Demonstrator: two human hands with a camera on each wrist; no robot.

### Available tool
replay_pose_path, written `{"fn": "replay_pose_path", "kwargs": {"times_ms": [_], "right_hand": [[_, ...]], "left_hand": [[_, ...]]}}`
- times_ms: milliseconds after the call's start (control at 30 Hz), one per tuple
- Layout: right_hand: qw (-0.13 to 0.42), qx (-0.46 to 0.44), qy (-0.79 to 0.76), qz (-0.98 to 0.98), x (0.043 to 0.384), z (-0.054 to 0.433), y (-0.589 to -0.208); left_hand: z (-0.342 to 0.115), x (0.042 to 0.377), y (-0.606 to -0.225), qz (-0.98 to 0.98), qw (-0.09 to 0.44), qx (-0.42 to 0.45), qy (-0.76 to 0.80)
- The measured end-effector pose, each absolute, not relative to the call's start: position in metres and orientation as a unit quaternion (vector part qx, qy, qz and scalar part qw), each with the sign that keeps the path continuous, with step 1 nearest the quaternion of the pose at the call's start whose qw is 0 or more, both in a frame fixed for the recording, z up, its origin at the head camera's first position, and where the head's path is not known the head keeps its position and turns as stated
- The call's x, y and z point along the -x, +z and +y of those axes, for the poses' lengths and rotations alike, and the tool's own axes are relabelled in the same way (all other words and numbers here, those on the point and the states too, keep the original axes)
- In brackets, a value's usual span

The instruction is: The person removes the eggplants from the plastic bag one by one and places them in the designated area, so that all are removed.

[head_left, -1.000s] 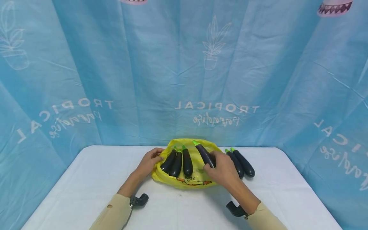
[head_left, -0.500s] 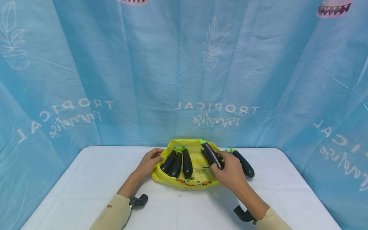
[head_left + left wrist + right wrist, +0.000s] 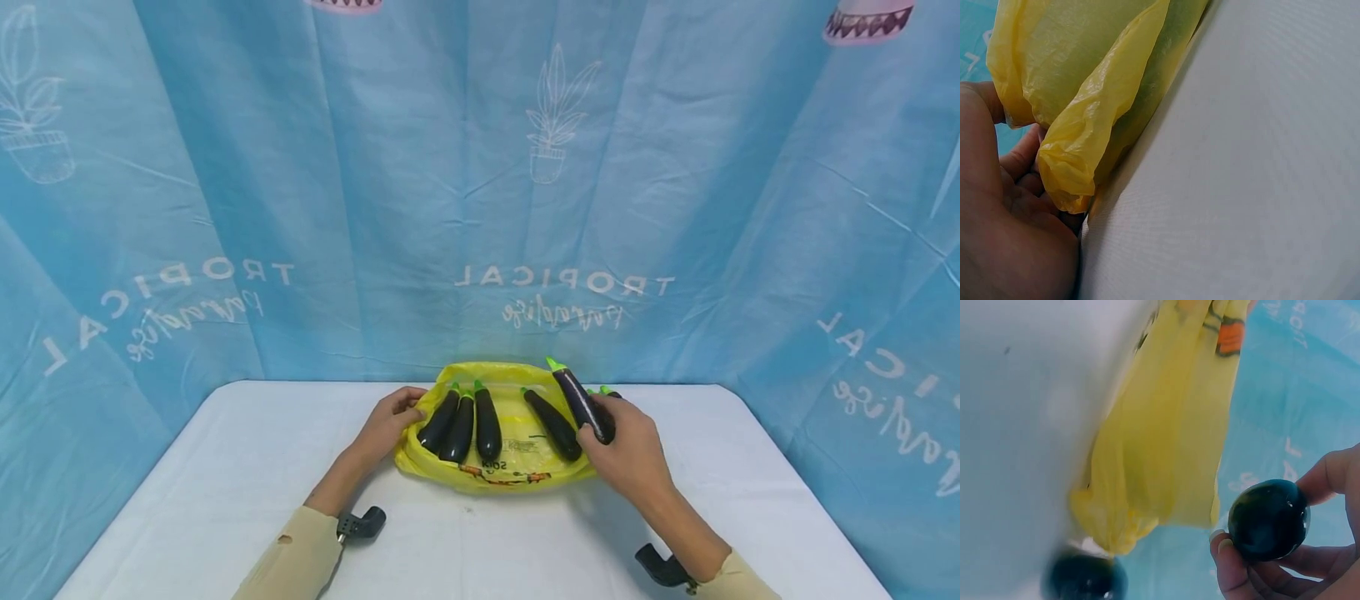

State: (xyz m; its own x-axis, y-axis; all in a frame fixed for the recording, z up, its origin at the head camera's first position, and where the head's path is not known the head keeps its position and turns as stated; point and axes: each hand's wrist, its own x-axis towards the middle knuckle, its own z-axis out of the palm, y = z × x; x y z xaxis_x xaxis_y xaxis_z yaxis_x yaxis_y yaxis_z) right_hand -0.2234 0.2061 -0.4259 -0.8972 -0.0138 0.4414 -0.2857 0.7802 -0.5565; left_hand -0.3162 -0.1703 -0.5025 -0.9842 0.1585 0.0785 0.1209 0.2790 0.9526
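A yellow plastic bag (image 3: 517,475) lies spread on the table with its mouth open. My left hand (image 3: 387,425) pinches the bag's left rim between thumb and fingers, as the left wrist view shows. Three dark eggplants (image 3: 489,425) with green stems lie side by side in its left half. Another eggplant (image 3: 553,425) lies tilted in the right half. Above the bag's right edge, my right hand (image 3: 630,446) holds an eggplant (image 3: 572,393), stem pointing up and left. Its rounded end (image 3: 1269,519) shows between thumb and fingers in the right wrist view.
Right of the bag, two green stems of eggplants (image 3: 613,393) peek out behind my right hand, which hides most of them. A white cloth (image 3: 255,467) covers the table. A blue printed curtain (image 3: 420,208) hangs close behind the table's far edge.
My right hand has moved right with its eggplant, from over the bag to its right edge. The eggplant in the bag's right half has come into view. My left hand has stayed put.
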Motion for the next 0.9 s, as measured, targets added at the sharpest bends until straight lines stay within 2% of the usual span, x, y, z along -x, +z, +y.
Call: {"fn": "replay_pose_path", "kwargs": {"times_ms": [333, 900], "right_hand": [[0.228, -0.069, 0.302, -0.923, 0.225, 0.230, -0.424], [0.187, -0.004, 0.301, -0.935, 0.231, 0.263, -0.422]], "left_hand": [[-0.171, 0.316, -0.502, 0.797, 0.020, -0.087, 0.597], [-0.171, 0.316, -0.502, 0.800, 0.018, -0.085, 0.593]]}}
